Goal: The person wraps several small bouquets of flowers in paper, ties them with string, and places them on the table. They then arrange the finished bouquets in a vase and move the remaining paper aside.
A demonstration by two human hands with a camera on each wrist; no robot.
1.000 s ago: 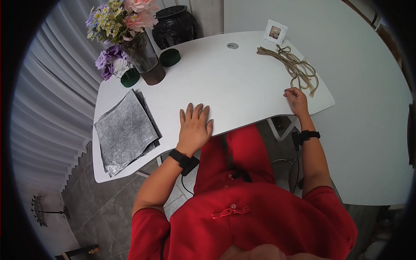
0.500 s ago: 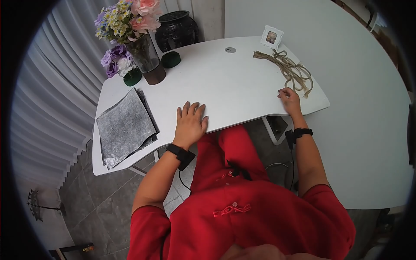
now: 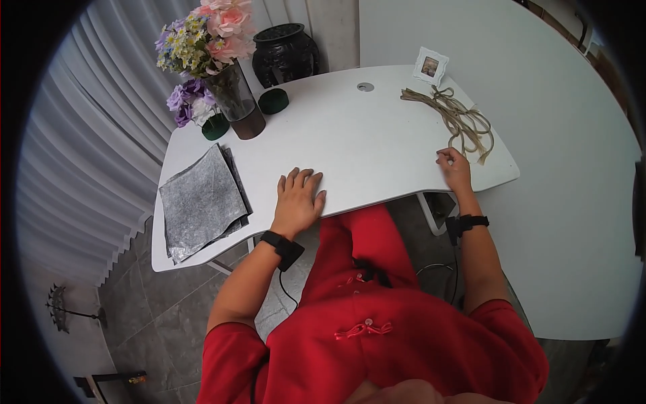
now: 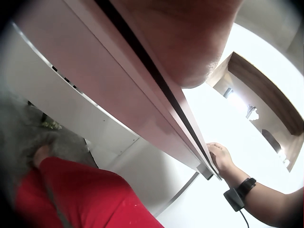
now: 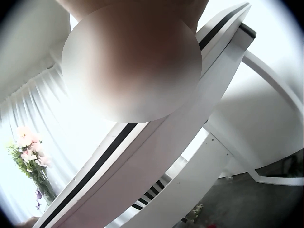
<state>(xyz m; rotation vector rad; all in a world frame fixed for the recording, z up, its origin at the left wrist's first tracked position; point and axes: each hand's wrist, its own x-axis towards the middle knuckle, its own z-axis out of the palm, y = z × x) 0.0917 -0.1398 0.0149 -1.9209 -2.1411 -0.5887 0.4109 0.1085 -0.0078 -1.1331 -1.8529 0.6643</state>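
Observation:
The left hand (image 3: 297,202) rests palm down on the white tabletop (image 3: 356,148), its fingers extended and spread, holding nothing. To its left lies a stack of grey felt-like sheets (image 3: 202,202). The right hand (image 3: 455,171) rests near the table's front right edge with loosely curled fingers and nothing visible in them. Just beyond it lie tan cords (image 3: 464,121) in loose loops, apparently not held. In the left wrist view, the right hand (image 4: 221,157) appears at the table edge. The right wrist view is mostly blocked by a blurred round shape.
A glass vase (image 3: 232,94) of flowers stands at the back left, beside two green round pieces (image 3: 274,101). A white picture frame (image 3: 431,66) stands at the back right, near a round desk grommet (image 3: 365,87). Behind the table is a black urn (image 3: 285,54).
The head view has shifted slightly, so the table sits lower in it. Both hands stay at about the same places on the table.

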